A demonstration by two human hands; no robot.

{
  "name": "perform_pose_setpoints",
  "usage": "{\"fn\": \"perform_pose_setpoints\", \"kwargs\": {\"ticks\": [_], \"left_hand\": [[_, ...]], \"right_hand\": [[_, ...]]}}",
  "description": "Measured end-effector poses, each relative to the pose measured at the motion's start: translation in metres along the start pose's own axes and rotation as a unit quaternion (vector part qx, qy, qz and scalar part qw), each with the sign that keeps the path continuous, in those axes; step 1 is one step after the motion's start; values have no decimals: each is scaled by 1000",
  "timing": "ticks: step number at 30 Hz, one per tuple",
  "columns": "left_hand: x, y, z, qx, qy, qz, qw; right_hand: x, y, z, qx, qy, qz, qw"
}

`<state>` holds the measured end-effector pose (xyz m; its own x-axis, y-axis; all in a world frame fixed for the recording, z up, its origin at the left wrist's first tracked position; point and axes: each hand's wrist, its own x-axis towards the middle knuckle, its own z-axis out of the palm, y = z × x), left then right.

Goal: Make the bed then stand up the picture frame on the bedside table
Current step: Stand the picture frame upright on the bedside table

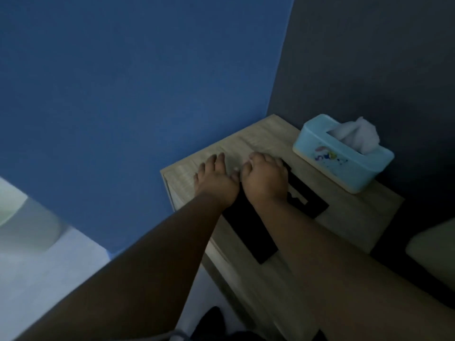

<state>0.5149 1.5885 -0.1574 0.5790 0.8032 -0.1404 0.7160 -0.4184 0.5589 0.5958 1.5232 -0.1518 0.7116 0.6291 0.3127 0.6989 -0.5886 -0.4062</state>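
A black picture frame [248,232] lies flat on the wooden bedside table [349,217], partly hidden under both forearms. My right hand [267,179] is curled over the frame's far edge, fingers bent around it. My left hand [216,178] rests beside it with fingers spread, its fingertips on the bare table top past the frame's far left corner. The bed [49,271] with a pale blue sheet shows at the lower left, and a light pillow [22,217] lies at its edge.
A light blue tissue box [342,156] with a tissue sticking out stands at the table's back right, close to the frame. A blue wall is behind the table and a dark wall to the right. A pale cushioned object [433,244] sits at the right edge.
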Motion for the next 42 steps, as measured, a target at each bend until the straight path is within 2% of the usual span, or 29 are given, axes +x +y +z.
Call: {"fn": "perform_pose_setpoints", "kwargs": {"ticks": [3, 6, 10, 13, 18, 23, 26, 28, 30, 32, 35, 37, 38, 41, 42], "left_hand": [[-26, -11, 13, -6, -10, -4, 1000], [-45, -15, 15, 8, -52, 1, 999], [-35, -9, 3, 49, -117, 3, 992], [-19, 2, 0, 73, -139, 13, 988], [-18, 4, 10, 80, -166, -14, 983], [-12, 6, 13, 103, -152, -30, 982], [-4, 10, 7, 84, -155, -41, 983], [-1, 12, 4, 56, -145, -46, 987], [0, 14, 1, 23, -131, -47, 990], [2, 15, -1, -7, -109, -41, 993], [5, 18, -4, -56, -75, -22, 995], [6, 19, -6, -113, -50, -13, 992], [6, 20, -7, -152, -33, -18, 988], [4, 27, -9, -256, 33, -64, 964], [3, 30, -10, -278, 44, -91, 955]], "right_hand": [[-41, 12, -5, 4, -4, 35, 999], [-68, 26, -17, -11, -34, 122, 992], [-72, 40, -31, -59, -89, 262, 959], [-64, 45, -31, -31, -116, 344, 931], [-59, 43, -19, -1, -162, 392, 906], [-50, 51, -21, 73, -125, 477, 867], [-42, 66, -25, 150, -142, 467, 860], [-37, 70, -30, 203, -136, 496, 833], [-33, 63, -44, 135, -191, 502, 832], [-23, 61, -54, 50, -231, 465, 853], [-21, 63, -57, 52, -260, 438, 859], [-21, 59, -57, 67, -260, 402, 875], [-20, 60, -58, 28, -269, 375, 887], [-18, 61, -58, 10, -213, 392, 895], [-16, 61, -56, -10, -218, 374, 901]]}}
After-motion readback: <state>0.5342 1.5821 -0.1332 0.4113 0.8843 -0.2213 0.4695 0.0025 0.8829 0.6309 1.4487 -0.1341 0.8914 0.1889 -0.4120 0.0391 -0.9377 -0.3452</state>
